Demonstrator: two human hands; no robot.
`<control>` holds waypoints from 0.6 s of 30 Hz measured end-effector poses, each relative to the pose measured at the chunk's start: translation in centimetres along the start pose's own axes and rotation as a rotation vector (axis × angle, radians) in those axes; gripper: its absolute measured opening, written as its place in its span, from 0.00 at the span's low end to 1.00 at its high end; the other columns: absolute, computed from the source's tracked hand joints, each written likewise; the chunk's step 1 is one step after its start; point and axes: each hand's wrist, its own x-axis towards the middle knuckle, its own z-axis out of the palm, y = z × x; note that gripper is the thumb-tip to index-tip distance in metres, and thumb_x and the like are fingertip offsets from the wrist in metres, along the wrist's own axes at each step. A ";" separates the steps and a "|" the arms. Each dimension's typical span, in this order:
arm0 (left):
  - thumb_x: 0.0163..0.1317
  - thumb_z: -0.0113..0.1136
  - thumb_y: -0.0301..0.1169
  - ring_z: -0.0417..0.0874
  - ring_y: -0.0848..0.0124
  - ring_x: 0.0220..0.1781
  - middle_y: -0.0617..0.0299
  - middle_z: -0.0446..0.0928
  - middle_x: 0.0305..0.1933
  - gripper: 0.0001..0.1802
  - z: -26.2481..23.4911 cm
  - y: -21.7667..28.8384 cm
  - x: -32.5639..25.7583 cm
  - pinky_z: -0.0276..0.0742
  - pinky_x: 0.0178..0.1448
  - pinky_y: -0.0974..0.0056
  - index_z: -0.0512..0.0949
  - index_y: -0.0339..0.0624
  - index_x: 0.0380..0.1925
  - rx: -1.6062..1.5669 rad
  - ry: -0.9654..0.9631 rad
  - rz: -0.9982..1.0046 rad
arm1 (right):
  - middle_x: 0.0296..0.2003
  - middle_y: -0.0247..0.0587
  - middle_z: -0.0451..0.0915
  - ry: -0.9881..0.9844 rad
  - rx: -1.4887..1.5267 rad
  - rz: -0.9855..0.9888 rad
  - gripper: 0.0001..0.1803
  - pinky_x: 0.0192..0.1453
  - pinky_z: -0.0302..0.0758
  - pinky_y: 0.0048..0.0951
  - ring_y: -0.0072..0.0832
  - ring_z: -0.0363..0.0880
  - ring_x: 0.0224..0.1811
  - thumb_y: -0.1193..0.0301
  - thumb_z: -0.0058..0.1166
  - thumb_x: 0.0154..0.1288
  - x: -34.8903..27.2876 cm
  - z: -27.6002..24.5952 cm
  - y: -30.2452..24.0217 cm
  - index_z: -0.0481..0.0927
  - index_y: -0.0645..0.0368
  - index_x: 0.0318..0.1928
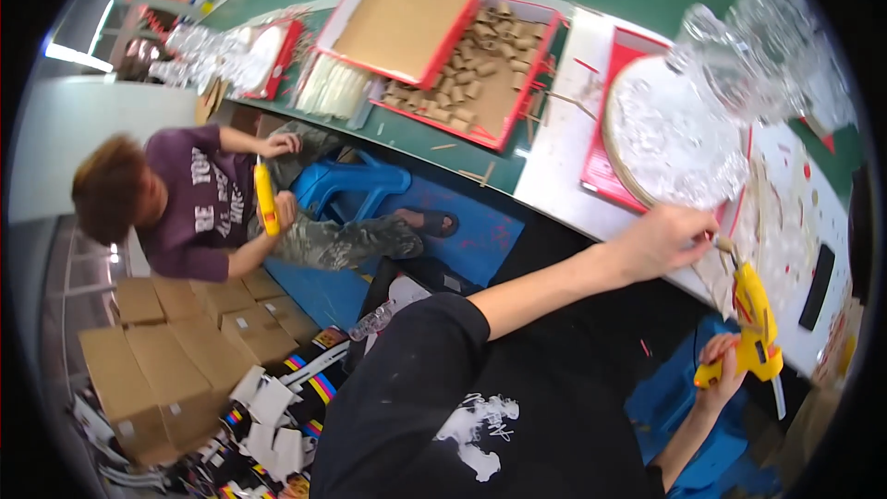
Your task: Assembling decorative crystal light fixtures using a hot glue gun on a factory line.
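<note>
Two yellow glue guns show: one [753, 328] at the near right edge of the surface [554, 152], gripped by the closed fingers of the right hand [722, 360], and another [265, 199] held by a seated person at the far left. The left hand [667, 238] pinches its fingers shut on a small piece at the gun's nozzle, just beside the one round hoop of clear crystals [670, 134]. Two red-edged trays [434, 37] lie farther left.

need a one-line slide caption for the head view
Head view: right hand grips a yellow glue gun while left hand pinches a small piece at the round crystal-covered hoop on the white table.
</note>
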 end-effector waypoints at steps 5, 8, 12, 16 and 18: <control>0.52 0.61 0.21 0.82 0.56 0.33 0.51 0.78 0.30 0.09 -0.7 0.6 -0.4 0.77 0.38 0.61 0.75 0.34 0.35 -0.003 0.042 0.031 | 0.23 0.34 0.67 -0.004 -0.066 -0.037 0.07 0.28 0.64 0.19 0.19 0.65 0.24 0.68 0.47 0.70 0.5 0.7 0.0 0.67 0.59 0.39; 0.51 0.61 0.21 0.82 0.58 0.32 0.51 0.77 0.29 0.09 -0.7 0.4 -0.5 0.76 0.36 0.62 0.75 0.33 0.34 -0.059 0.010 0.014 | 0.23 0.35 0.68 0.022 -0.134 -0.047 0.08 0.28 0.65 0.18 0.18 0.66 0.23 0.68 0.48 0.69 0.4 0.6 0.3 0.68 0.59 0.38; 0.50 0.61 0.20 0.82 0.58 0.31 0.51 0.77 0.28 0.10 -0.4 0.7 -0.8 0.76 0.35 0.62 0.75 0.32 0.34 -0.077 0.035 0.018 | 0.23 0.35 0.69 0.057 -0.246 -0.016 0.07 0.31 0.66 0.18 0.19 0.67 0.24 0.69 0.49 0.69 -0.2 0.6 0.1 0.69 0.60 0.36; 0.50 0.60 0.19 0.81 0.56 0.31 0.49 0.77 0.29 0.10 -0.3 1.1 -1.1 0.76 0.35 0.60 0.75 0.33 0.35 -0.014 0.112 0.017 | 0.25 0.36 0.69 0.099 -0.351 -0.057 0.08 0.33 0.68 0.19 0.19 0.69 0.26 0.68 0.49 0.68 -0.7 0.5 -0.3 0.69 0.60 0.37; 0.51 0.59 0.19 0.81 0.55 0.31 0.49 0.77 0.29 0.10 0.0 0.9 -1.1 0.76 0.36 0.59 0.75 0.33 0.35 0.018 0.124 0.040 | 0.26 0.36 0.70 0.122 -0.342 -0.074 0.09 0.34 0.68 0.20 0.19 0.69 0.27 0.67 0.49 0.68 -0.8 0.1 -0.4 0.69 0.59 0.37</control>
